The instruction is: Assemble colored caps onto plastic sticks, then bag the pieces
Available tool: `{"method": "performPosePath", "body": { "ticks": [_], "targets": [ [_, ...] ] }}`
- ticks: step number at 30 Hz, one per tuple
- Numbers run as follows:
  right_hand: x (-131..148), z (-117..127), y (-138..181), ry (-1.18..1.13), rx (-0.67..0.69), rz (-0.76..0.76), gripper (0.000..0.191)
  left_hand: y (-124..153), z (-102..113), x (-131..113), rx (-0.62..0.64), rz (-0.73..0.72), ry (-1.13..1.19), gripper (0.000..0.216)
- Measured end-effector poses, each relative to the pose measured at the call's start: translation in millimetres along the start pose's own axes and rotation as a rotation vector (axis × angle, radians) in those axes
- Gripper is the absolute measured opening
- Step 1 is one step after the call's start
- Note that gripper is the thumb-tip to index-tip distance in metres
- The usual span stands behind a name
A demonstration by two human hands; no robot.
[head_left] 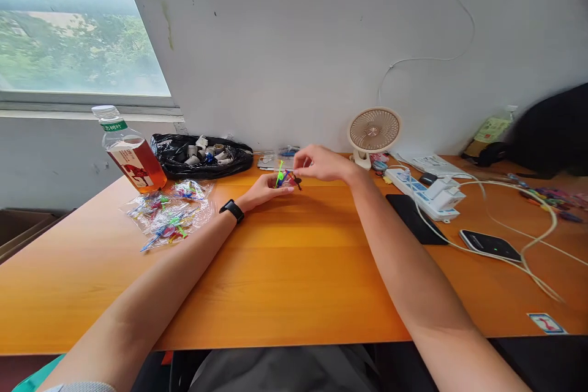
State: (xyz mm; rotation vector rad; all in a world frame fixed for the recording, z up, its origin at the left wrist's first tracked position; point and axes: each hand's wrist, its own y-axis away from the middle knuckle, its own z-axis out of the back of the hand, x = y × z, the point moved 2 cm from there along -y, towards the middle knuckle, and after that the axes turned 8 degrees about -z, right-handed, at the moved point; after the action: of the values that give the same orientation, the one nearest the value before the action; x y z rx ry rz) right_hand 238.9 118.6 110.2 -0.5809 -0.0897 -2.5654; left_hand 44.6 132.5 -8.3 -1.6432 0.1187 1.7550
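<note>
Just above the far middle of the desk, my left hand (pixel 266 191) is closed around small colourful plastic pieces (pixel 281 179), green, blue, red and dark. A black watch sits on that wrist. From the right, my right hand (pixel 319 164) reaches over with its fingers pinched together at the edge of these pieces. Whatever is between those fingertips is too small to make out. Left of my left forearm lie clear plastic bags (pixel 172 217) with similar coloured pieces inside.
A tea bottle (pixel 133 159) stands at the left beside a black plastic bag (pixel 202 156) of grey objects. Near the wall is a small fan (pixel 374 131). At right are a power strip (pixel 425 193), a black pad (pixel 413 218), looping white cables, a phone-like device (pixel 490 245) and a small card (pixel 546 323).
</note>
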Motion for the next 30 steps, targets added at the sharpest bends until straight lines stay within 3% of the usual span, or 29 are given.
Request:
{"method": "performPosePath", "body": {
  "ticks": [2,7,10,15,20,23,27,30],
  "targets": [
    [2.9,-3.5,0.8,0.029,0.105,-0.007,0.005,0.2,-0.1,0.3,0.011,0.002,-0.019,0.054],
    [7.3,0.7,1.5,0.063,-0.102,-0.016,0.01,1.3,2.3,1.8,-0.001,0.023,-0.099,0.053],
    [6.5,3.3,1.7,0.019,-0.112,0.02,0.012,2.5,3.7,0.0,-0.011,0.063,-0.125,0.053],
    [-2.1,1.6,-1.3,-0.087,-0.056,0.099,0.014,0.6,1.2,-11.5,0.002,0.008,0.038,0.059],
    [-14.1,4.4,-5.1,-0.196,-0.104,0.091,0.018,-9.0,6.5,-20.9,-0.112,0.015,-0.009,0.061],
    [-18.1,9.1,-2.3,-0.297,-0.111,0.083,0.023,-11.8,7.3,-29.3,-0.06,0.077,-0.005,0.065],
    [-18.2,1.7,15.7,-0.454,-0.081,0.081,0.026,5.7,-3.1,-46.1,-0.005,0.141,0.049,0.064],
    [-18.2,-23.1,40.6,-0.639,-0.084,0.032,0.033,35.0,-17.1,-53.9,0.052,0.189,0.059,0.052]
  ]
}}
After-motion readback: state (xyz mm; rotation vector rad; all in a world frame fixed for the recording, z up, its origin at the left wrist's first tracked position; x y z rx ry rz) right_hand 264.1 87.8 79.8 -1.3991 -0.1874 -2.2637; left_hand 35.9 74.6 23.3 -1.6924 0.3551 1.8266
